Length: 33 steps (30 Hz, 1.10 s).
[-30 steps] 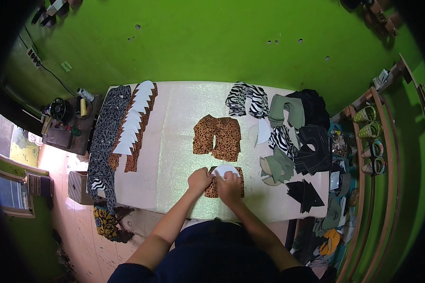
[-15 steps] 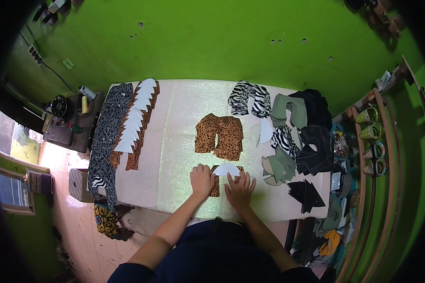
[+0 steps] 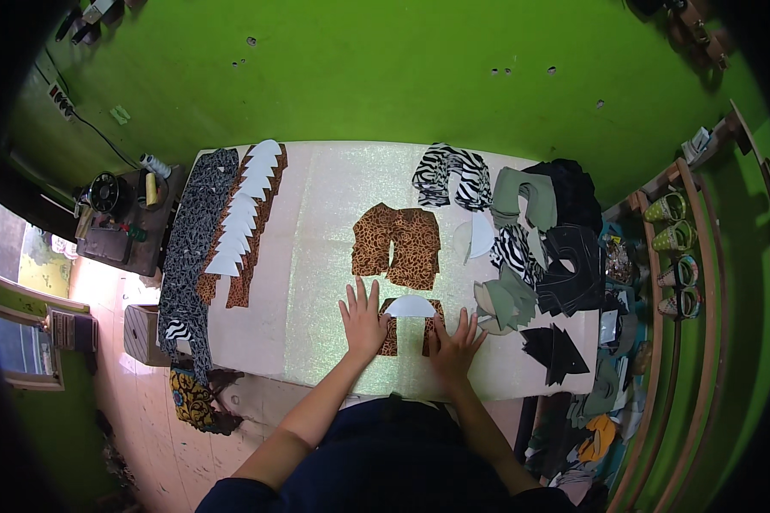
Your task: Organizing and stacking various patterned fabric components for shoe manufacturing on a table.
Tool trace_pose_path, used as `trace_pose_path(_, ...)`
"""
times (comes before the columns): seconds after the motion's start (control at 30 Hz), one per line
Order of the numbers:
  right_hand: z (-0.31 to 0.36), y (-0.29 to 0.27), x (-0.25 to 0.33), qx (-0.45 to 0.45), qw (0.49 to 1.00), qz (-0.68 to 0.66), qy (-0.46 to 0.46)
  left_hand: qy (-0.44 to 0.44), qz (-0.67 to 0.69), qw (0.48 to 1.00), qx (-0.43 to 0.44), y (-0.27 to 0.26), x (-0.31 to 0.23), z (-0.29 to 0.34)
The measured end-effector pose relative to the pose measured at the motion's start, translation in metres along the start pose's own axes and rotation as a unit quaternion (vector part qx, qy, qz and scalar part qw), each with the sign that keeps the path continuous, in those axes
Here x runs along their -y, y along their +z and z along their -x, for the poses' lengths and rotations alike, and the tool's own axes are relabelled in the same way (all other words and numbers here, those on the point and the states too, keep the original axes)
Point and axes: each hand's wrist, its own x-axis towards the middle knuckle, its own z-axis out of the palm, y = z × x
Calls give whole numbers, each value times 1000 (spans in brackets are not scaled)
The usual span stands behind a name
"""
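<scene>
A U-shaped piece of brown-and-black animal-print fabric (image 3: 389,343) lies in front of me on the table, its two legs toward me. Across its curved top rests a white half-round piece (image 3: 411,305). My left hand (image 3: 364,325) lies with fingers spread at the fabric's left edge, thumb by the corner of the white piece. On the other side my right hand (image 3: 455,349) is open, its thumb touching the right leg of the fabric. Just beyond sit more cut pieces of the same print (image 3: 372,244).
On the left runs an overlapping row of white half-round pieces (image 3: 241,209) on brown print, beside grey patterned fabric (image 3: 198,222). Zebra-print (image 3: 432,175), green (image 3: 509,303) and black pieces (image 3: 565,282) lie at right. A wooden rack with shoes (image 3: 676,239) stands beyond.
My left hand's fingers have stretched out and spread away from the white piece. My right hand has shifted right, off the white piece, to the fabric's right leg.
</scene>
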Motion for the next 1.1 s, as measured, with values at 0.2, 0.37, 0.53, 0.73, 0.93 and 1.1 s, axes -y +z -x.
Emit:
trace_pose_path(0.2,-7,4,3,-21,999,-38,-4,-12,5,1000,3,0,-3,1)
trace_pose_path(0.37,-26,10,9,-7,996,-80,42,77,2,995,-62,3,-7,-1)
trace_pose_path(0.53,-37,13,20,70,983,-76,150,158,7,984,-82,7,-9,-1)
trace_pose_path(0.73,-49,15,8,137,975,-125,120,96,-19,995,22,4,-12,-3)
trace_pose_path(0.93,-42,10,8,139,884,-434,108,108,123,986,-34,-3,2,3)
trace_pose_path(1.1,-38,-3,28,191,771,-587,157,13,363,932,0,-17,33,19)
